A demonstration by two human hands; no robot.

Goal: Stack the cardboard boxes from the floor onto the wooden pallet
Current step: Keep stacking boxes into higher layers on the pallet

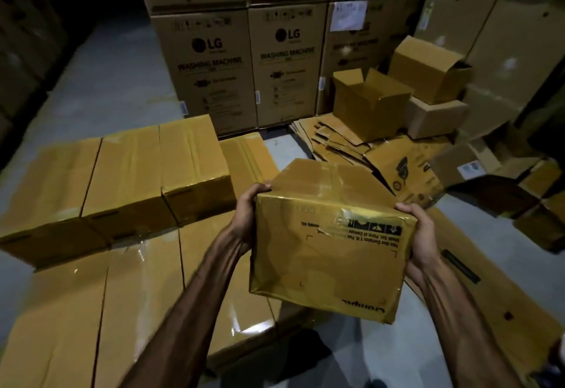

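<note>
Held box: a taped cardboard box point(330, 244) is up off the floor, carried between both hands in front of the person, right of the stacked boxes.
Left hand: the left hand point(244, 219) grips the box's left upper edge, fingers point(260, 187) curled over onto the top face.
Right hand: the right hand point(423, 234) clasps the right side, thumb on the top corner (the other fingers are hidden behind the box, so their spread cannot be told).
Orientation: the printed face is toward the camera and its text reads upside down; the box tilts, near face dipping down. Its long axis appears to run left-right, between the hands.
Stack: a lower layer of boxes point(131, 296) lies left and below, and an upper row point(122, 179) of three sits along its far edge. No wooden pallet is visible under them.
Key relation: the open spot on the lower layer lies left of and below the held box, nearer the left hand.
Likely next move: swing left and lower, probably lining up beside the upper row.
Floor: bare concrete floor point(116, 81), flattened cardboard point(351, 143) beyond.
</note>
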